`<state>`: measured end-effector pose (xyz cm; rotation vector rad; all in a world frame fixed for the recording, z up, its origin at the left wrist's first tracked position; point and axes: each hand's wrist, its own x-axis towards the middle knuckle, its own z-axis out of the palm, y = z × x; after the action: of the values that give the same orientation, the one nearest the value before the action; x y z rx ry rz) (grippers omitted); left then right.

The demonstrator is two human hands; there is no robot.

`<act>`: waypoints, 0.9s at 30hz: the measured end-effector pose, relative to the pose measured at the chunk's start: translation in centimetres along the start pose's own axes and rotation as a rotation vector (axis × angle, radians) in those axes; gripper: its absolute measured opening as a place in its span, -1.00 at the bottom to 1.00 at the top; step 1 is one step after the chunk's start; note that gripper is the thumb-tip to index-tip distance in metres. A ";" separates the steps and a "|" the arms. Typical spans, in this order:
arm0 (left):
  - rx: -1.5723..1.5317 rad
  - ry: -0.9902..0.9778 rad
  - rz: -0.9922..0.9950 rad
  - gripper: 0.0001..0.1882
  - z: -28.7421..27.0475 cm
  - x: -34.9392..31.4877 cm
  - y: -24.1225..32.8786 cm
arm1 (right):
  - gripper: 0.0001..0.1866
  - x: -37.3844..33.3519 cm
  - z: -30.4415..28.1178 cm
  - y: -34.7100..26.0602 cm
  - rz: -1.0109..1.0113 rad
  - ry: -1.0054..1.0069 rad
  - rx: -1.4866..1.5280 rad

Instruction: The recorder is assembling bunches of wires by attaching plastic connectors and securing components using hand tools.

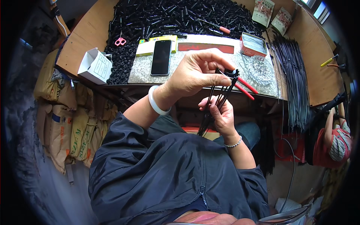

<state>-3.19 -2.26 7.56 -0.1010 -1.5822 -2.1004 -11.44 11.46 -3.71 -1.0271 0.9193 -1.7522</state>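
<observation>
My left hand [193, 73], with a white bangle at the wrist, has its thumb and forefinger pinched at a small black hub [231, 73]. Thin black rods, like umbrella ribs [224, 92], hang from that hub in a bundle. Lower down, my right hand [222, 117], wearing a beaded bracelet, has its fingers closed around the rods. The rods' lower ends [203, 127] reach toward my lap. Behind the hub, red-handled pliers [246, 88] stick out over the table's front edge; their jaws are hidden.
A heap of black plastic parts [157, 18] covers the far table. Nearby are a phone [161, 57], a white box [95, 66], pink scissors [120, 41], a tin [254, 45] and a glass dish [261, 68]. Long black rods [294, 75] lie at right. Another person [333, 144] sits far right.
</observation>
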 end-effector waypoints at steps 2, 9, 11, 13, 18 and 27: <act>0.023 -0.021 0.073 -0.68 0.0 0.0 -0.2 | -0.72 0.0 0.0 0.0 -0.007 -0.007 -0.006; -0.055 0.008 0.016 -0.67 -0.3 -0.3 -0.2 | -0.74 -0.1 0.1 0.0 0.014 -0.025 0.011; -0.042 -0.018 0.029 -0.68 -0.1 -0.2 -0.2 | -0.75 -0.2 0.0 0.1 0.020 -0.026 0.018; -0.058 0.000 0.016 -0.68 -0.2 -0.2 -0.4 | -0.77 -0.2 -0.1 0.2 -0.002 -0.039 0.023; -0.067 0.013 -0.004 -0.68 0.0 -0.2 -0.1 | -0.73 -0.2 -0.1 0.3 0.003 -0.028 0.061; -0.048 -0.030 0.023 -0.75 0.0 -0.7 0.1 | -0.65 0.5 0.6 -1.5 -0.127 -0.003 0.128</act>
<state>-2.53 -2.02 7.35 -0.1672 -1.5403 -2.1293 -11.50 11.39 -1.99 -1.0230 0.7435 -1.8883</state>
